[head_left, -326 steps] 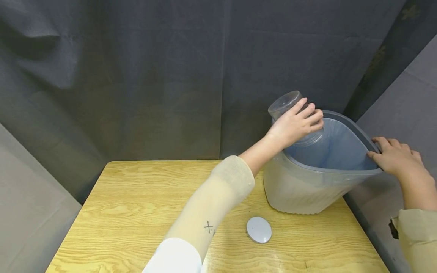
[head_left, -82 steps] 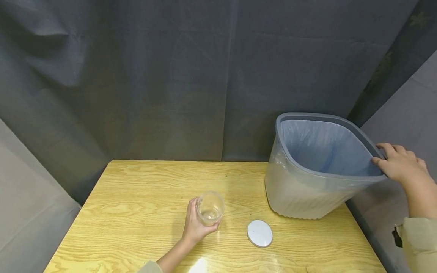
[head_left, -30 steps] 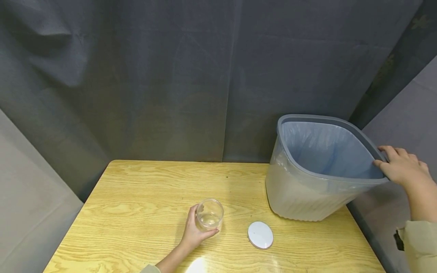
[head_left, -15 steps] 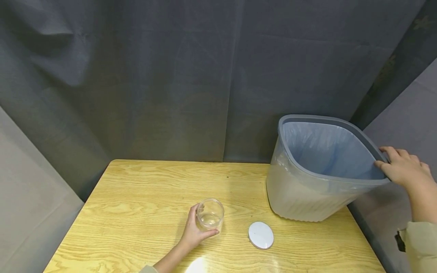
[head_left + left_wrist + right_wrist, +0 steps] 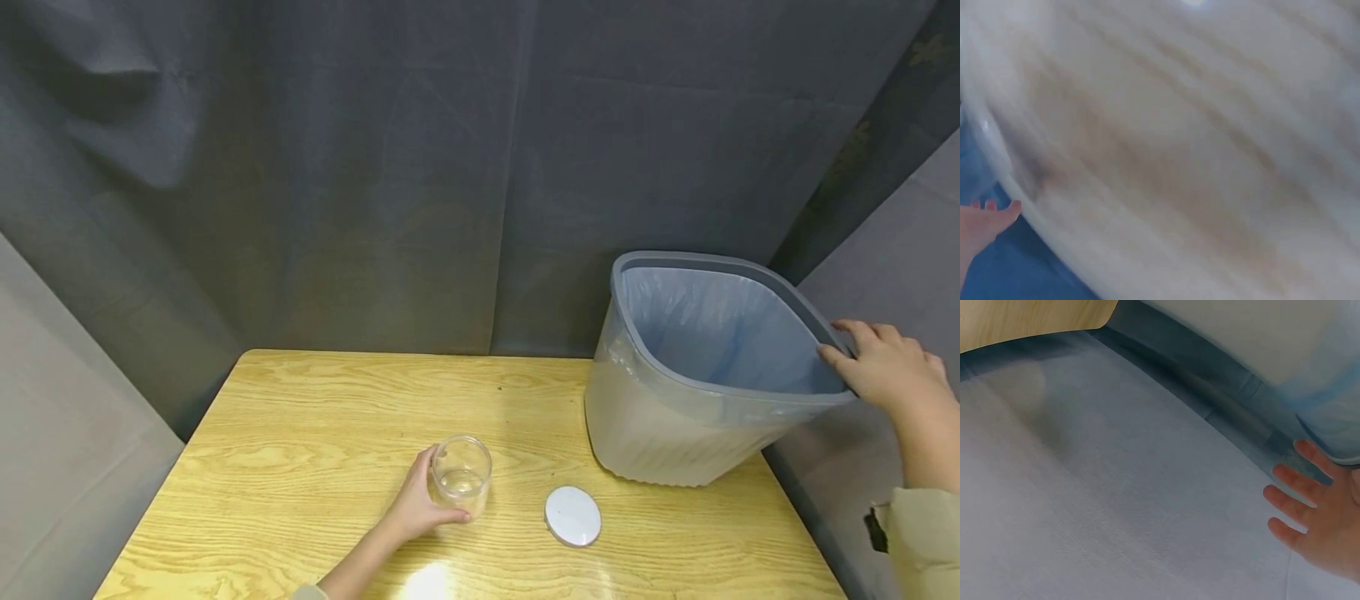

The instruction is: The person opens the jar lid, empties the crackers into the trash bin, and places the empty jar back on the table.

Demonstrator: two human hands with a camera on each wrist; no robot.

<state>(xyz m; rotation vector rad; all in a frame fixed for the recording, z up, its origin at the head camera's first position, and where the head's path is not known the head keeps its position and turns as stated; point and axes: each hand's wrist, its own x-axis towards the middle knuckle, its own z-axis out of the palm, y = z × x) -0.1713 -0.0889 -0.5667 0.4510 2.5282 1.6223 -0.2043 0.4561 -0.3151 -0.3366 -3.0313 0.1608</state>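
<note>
In the head view, a clear, lidless round jar (image 5: 474, 475) stands upright on the table (image 5: 315, 433). My left hand (image 5: 415, 504) is at its left and near side, fingers by the left wall and thumb drawn out below. In the left wrist view those fingers look straight and loose beside the see-through jar. A white round lid (image 5: 572, 517) lies to the jar's right. My right hand (image 5: 888, 367) holds the right rim of a translucent wastebasket (image 5: 660, 425), thumb over the grey rim, fingers outside. In the right wrist view its fingers (image 5: 1294, 503) are spread outside the basket.
A blue-tinted bag (image 5: 720, 321) lines the wastebasket, which stands at the table's back right corner. Dark curtain (image 5: 375, 183) hangs behind the table; paler cloth (image 5: 75, 433) hangs at both sides.
Earlier, my left hand tipped the jar over the wastebasket, then brought it back upright onto the table. Since half a second ago its grip has loosened, drawing slightly toward me. The right hand stays at the rim.
</note>
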